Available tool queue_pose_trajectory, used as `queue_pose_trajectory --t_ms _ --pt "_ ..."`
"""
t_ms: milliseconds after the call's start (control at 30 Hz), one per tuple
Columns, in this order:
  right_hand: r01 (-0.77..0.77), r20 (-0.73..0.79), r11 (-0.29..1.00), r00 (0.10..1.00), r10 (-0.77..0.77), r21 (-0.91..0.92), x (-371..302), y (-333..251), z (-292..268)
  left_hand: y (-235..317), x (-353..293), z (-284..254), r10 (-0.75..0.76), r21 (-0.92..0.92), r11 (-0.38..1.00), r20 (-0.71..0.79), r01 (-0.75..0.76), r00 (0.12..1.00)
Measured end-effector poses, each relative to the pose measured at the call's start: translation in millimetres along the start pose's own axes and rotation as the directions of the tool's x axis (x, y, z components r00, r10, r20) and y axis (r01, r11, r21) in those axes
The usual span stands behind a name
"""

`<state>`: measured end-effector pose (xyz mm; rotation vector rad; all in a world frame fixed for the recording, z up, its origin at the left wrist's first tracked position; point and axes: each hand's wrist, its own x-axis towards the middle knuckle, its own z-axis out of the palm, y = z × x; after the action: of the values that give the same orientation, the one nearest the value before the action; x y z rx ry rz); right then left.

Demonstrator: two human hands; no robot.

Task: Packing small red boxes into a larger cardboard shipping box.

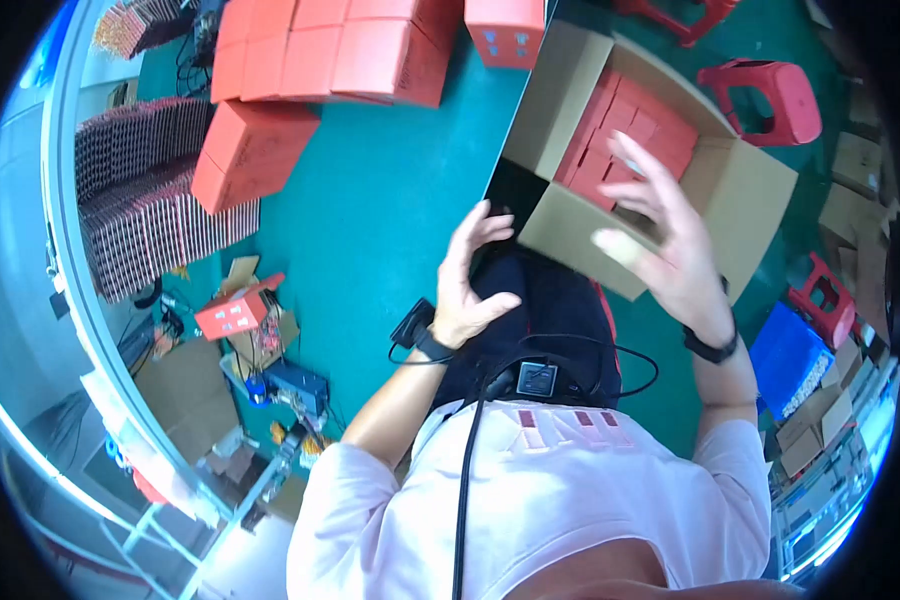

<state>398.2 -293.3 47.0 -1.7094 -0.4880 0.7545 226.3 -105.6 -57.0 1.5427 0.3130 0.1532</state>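
Fingers (648, 168) of the right hand (682, 250) are spread, thumb apart, over the open carton (755, 203) at 2 o'clock; no grip is seen, and contact with the small red boxes (660, 118) inside cannot be told. Left hand (458, 290), near the dial's centre, has fingers loosely curved, thumb apart, holding nothing visible. Larger red boxes (315, 62) are grouped at 11 o'clock; another red box (242, 155), at 10 to 11, sits askew beside ribbed stacks (160, 210)

Risks (judgement only): the near flap could bend if the right forearm bears down on it; the looped cable (656, 372) at 4 o'clock could snag on that flap — slack being the cause

Markings: pale marks on the lone box (507, 38) at 12 o'clock, dark print on the askew one, letter-like shapes on the shirt (570, 430) — none legible enough to record
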Motion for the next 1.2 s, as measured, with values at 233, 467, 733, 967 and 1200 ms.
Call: queue_pose_trajectory --t_ms 233,467,733,967,1200 --pt "-0.132 -0.214 0.99 0.97 0.117 -0.057 4.6 -30.5 77.3 13.6 31.0 -67.4 -0.023 -0.221 0.974 -0.283 -0.042 0.959" --pt "0.047 -0.121 0.995 0.992 -0.037 0.083 -2.5 -155.8 122.4 15.2 63.9 -107.6 0.059 0.07 0.997 -0.607 -0.021 0.793" --pt "0.408 0.102 0.781 0.906 -0.412 -0.472 143.9 -88.8 245.9 47.4 65.8 -282.5 0.462 0.886 0.419 -0.395 0.197 0.794" --pt "0.644 0.276 0.167 0.528 -0.803 -0.746 263.9 -43.0 311.3 52.2 116.9 -327.1 0.239 0.952 0.268 -0.213 0.146 0.947" --pt "0.547 0.327 0.255 0.747 -0.578 -0.798 226.0 -27.2 301.5 68.3 73.6 -294.4 0.31 0.966 0.151 0.155 -0.209 0.938"
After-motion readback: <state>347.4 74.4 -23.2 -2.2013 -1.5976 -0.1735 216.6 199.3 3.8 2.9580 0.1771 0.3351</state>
